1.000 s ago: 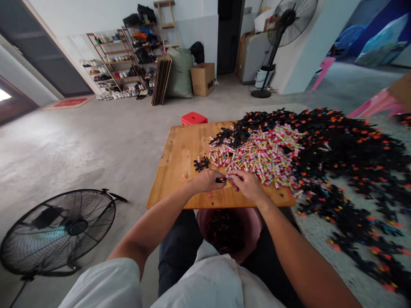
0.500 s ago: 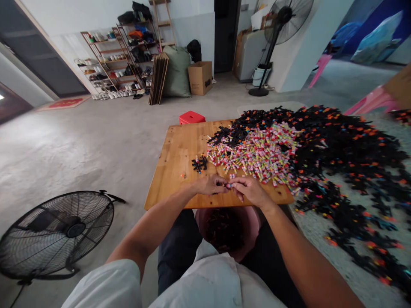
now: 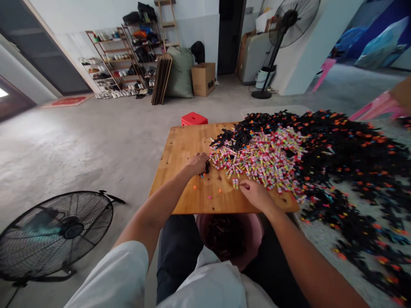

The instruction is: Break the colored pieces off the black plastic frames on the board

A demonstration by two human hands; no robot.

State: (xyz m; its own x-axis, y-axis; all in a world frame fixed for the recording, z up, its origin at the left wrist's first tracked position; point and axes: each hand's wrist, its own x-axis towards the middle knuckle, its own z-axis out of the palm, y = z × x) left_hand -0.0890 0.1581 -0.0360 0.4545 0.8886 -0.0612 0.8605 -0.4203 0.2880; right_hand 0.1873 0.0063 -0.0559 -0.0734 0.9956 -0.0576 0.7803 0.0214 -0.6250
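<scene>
Under your left hand [image 3: 198,163] lay small black plastic pieces [image 3: 206,167], partly covered, on the wooden surface [image 3: 180,149]. At your right hand's [image 3: 255,193] fingertips, two short pink-and-white tubes [image 3: 235,184] lay side by side, just before the heap of colourful tubes [image 3: 260,156].

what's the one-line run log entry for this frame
left hand: on black clips | right hand: at small colourful tubes | surface: wooden board | below: pink bucket

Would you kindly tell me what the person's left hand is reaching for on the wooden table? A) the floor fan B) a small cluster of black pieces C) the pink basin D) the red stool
B: the left hand rests on the small cluster of black pieces on the wooden table, beside the colourful pile.
</scene>
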